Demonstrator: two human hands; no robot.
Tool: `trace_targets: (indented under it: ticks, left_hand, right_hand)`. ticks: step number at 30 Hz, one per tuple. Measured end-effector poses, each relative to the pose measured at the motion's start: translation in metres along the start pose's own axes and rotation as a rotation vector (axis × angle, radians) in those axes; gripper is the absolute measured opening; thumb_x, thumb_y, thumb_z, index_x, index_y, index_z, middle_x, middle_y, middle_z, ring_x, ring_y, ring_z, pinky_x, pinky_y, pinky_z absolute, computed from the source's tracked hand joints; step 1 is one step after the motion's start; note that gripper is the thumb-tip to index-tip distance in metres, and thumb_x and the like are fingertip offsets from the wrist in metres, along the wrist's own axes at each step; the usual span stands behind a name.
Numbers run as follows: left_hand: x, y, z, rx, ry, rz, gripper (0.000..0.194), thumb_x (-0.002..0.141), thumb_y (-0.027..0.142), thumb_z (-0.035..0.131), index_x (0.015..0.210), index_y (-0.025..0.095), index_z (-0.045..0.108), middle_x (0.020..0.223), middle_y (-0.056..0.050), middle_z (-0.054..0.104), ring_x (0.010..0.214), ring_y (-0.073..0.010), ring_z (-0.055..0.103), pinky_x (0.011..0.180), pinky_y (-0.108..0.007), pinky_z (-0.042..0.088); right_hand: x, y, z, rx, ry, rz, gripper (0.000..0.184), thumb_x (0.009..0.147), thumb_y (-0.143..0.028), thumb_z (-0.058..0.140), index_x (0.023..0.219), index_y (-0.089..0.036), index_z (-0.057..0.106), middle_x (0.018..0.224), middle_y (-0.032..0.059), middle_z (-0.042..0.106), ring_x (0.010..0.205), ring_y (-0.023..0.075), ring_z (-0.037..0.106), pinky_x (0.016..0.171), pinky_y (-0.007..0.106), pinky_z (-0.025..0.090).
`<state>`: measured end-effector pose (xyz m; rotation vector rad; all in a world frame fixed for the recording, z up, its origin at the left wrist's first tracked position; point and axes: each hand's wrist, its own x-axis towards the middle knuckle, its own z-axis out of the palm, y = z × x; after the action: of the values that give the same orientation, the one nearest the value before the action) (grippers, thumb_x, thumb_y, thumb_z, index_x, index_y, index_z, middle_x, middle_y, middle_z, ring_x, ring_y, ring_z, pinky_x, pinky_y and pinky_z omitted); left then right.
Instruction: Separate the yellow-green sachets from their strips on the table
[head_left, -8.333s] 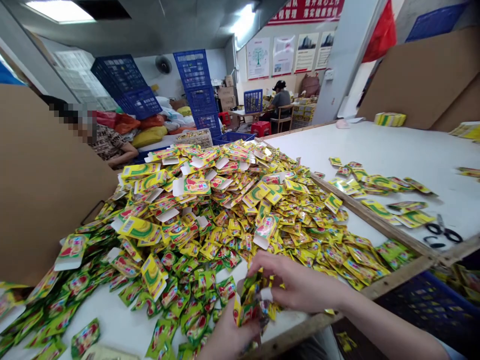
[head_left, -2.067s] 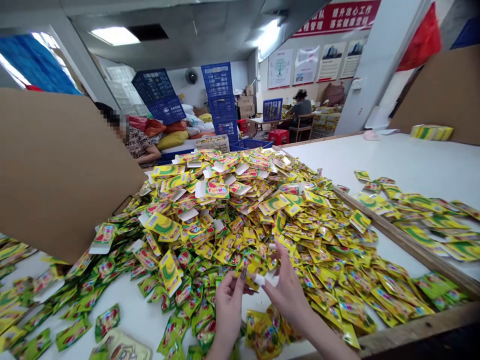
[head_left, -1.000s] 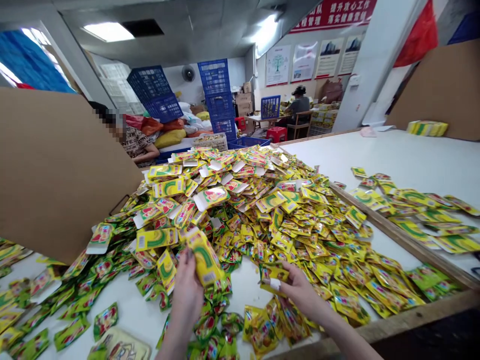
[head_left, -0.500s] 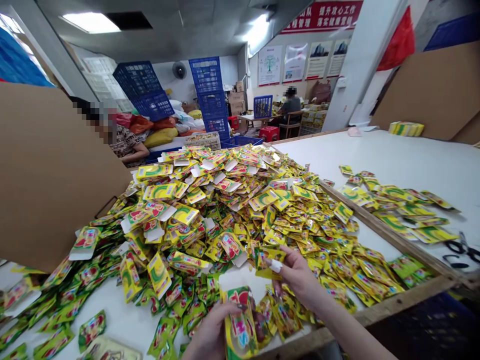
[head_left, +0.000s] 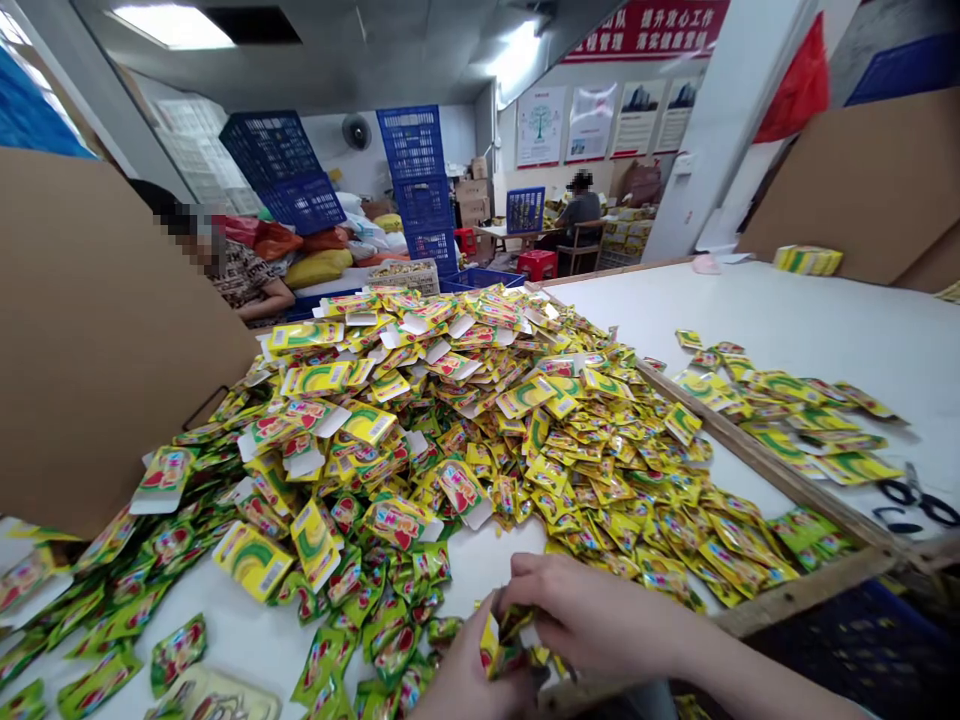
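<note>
Near the front edge of the table, my left hand [head_left: 469,665] is closed around a small yellow printed carton [head_left: 490,645], mostly hidden by my fingers. Close against it, my right hand [head_left: 574,615] is curled over the carton's open end. Its fingers grip small shiny sachets [head_left: 516,622], which show between the two hands; how deep they sit in the carton is hidden. Beyond my hands rises a heap of yellow sachets [head_left: 592,510] and flattish yellow-green cartons [head_left: 367,425]. Green sachets [head_left: 390,635] lie loose to the left of my hands.
A wooden rail [head_left: 780,490] borders the heap on the right. Past it lie more cartons [head_left: 795,410] and black scissors [head_left: 919,500]. A cardboard sheet [head_left: 105,340] stands at left, with a co-worker [head_left: 244,275] behind it. Blue crates [head_left: 416,190] are stacked farther back.
My right hand has come down and left with its sachet, meeting the carton in my left hand. The carton has turned and is now mostly covered. A carton at the heap's left front has shifted.
</note>
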<state>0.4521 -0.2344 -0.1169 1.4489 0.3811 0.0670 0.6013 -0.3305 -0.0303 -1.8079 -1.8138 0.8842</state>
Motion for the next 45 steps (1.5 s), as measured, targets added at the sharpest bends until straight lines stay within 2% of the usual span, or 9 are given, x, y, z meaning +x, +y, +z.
trace_targets:
  ticks: [7, 12, 16, 19, 22, 27, 32, 38, 45]
  left_hand:
    - [-0.004, -0.002, -0.004, 0.025, -0.153, 0.009, 0.058, 0.059, 0.007, 0.061, 0.114, 0.018, 0.045, 0.101, -0.002, 0.058, 0.095, -0.0198, 0.054, 0.086, -0.029, 0.039]
    - [0.004, -0.001, 0.007, 0.047, -0.192, -0.005, 0.067, 0.062, 0.011, 0.064, 0.121, 0.021, 0.035, 0.111, -0.005, 0.057, 0.101, -0.0204, 0.054, 0.089, -0.031, 0.039]
    - [0.011, 0.007, 0.012, 0.173, -0.204, 0.027, 0.091, 0.062, 0.018, 0.068, 0.135, 0.024, 0.015, 0.122, -0.007, 0.053, 0.109, -0.0220, 0.052, 0.095, -0.034, 0.038]
    - [0.010, 0.012, -0.013, 0.506, 0.103, 0.097, 0.070, 0.074, 0.033, 0.060, 0.133, 0.023, 0.025, 0.132, -0.010, 0.045, 0.119, -0.0237, 0.044, 0.101, -0.038, 0.032]
    - [0.006, 0.007, -0.054, 1.018, 0.556, 0.023, 0.037, 0.085, 0.041, 0.040, 0.108, 0.016, 0.052, 0.110, -0.013, 0.056, 0.106, -0.0286, 0.051, 0.092, -0.043, 0.037]
    - [0.006, -0.017, -0.081, 1.434, 0.701, -0.162, 0.045, 0.079, 0.043, 0.047, 0.102, 0.005, 0.055, 0.093, -0.016, 0.058, 0.093, -0.0329, 0.052, 0.078, -0.041, 0.042]
    - [0.006, -0.026, -0.076, 1.108, 0.694, -0.062, 0.030, 0.074, 0.037, 0.053, 0.094, 0.016, 0.059, 0.099, -0.012, 0.057, 0.101, -0.0335, 0.046, 0.084, -0.044, 0.036]
    - [0.009, -0.019, -0.064, 0.521, 0.619, 0.053, 0.027, 0.081, 0.045, 0.043, 0.069, 0.021, 0.043, 0.059, 0.004, 0.047, 0.060, -0.0165, 0.052, 0.057, -0.025, 0.040]
    - [0.011, -0.005, -0.033, 0.083, 0.532, 0.119, 0.030, 0.082, 0.039, 0.048, 0.102, 0.017, 0.050, 0.061, 0.002, 0.055, 0.059, -0.0156, 0.055, 0.060, -0.025, 0.045]
  right_hand:
    - [-0.013, 0.021, 0.027, 0.144, 0.189, -0.048, 0.024, 0.068, 0.001, 0.045, 0.069, -0.017, 0.061, 0.074, -0.0003, 0.059, 0.073, 0.0118, 0.054, 0.068, 0.020, 0.038]
    - [-0.023, 0.012, 0.031, 0.246, 0.008, -0.075, 0.029, 0.075, -0.004, 0.042, 0.086, -0.018, 0.065, 0.082, 0.0011, 0.062, 0.076, 0.0121, 0.058, 0.071, 0.020, 0.042]
    - [-0.037, 0.021, 0.019, 0.159, 0.138, -0.024, 0.033, 0.072, -0.003, 0.042, 0.086, -0.020, 0.067, 0.092, 0.0032, 0.063, 0.089, 0.0146, 0.058, 0.076, 0.022, 0.044]
    - [-0.063, 0.054, -0.016, -0.172, 0.488, 0.148, 0.031, 0.077, -0.009, 0.038, 0.087, -0.020, 0.066, 0.098, 0.0065, 0.063, 0.091, 0.0190, 0.060, 0.077, 0.029, 0.047]
    - [-0.084, 0.088, -0.055, -0.721, 0.866, 0.656, 0.033, 0.083, -0.020, 0.038, 0.110, -0.016, 0.058, 0.115, 0.0155, 0.057, 0.078, 0.0267, 0.062, 0.060, 0.037, 0.048]
    - [-0.024, 0.110, -0.046, -0.740, 0.760, 0.595, 0.034, 0.085, -0.023, 0.041, 0.115, -0.012, 0.054, 0.119, 0.0181, 0.054, 0.096, 0.0290, 0.055, 0.070, 0.037, 0.046]
    - [0.047, 0.118, -0.007, -0.532, 0.660, 0.396, 0.011, 0.073, -0.018, 0.057, 0.081, -0.016, 0.064, 0.088, 0.0127, 0.065, 0.091, 0.0269, 0.055, 0.077, 0.035, 0.042]
    - [0.034, 0.084, 0.012, -0.181, 0.762, 0.283, 0.016, 0.086, -0.023, 0.039, 0.086, -0.018, 0.055, 0.096, 0.0080, 0.061, 0.088, 0.0195, 0.057, 0.073, 0.030, 0.045]
    - [0.052, 0.040, 0.080, 0.909, 0.667, 0.038, 0.027, 0.075, -0.041, 0.061, 0.071, -0.019, 0.047, 0.066, -0.0033, 0.049, 0.061, 0.0110, 0.049, 0.059, 0.023, 0.041]
